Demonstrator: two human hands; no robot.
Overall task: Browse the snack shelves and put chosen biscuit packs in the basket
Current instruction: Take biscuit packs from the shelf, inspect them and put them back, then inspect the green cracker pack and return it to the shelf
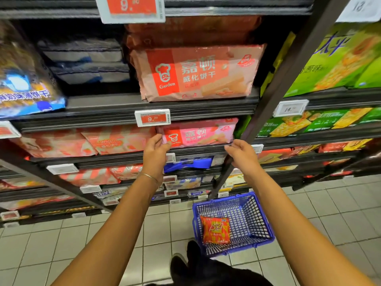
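The left hand [156,148] grips the left end of a pink biscuit pack [203,134] on the shelf [127,158], fingertips hard to make out; the right hand [240,152] pinches its right corner. Its label reads "Garden"; the price tag [152,118] above shows 9. The basket [254,220] stands on the floor [156,234].
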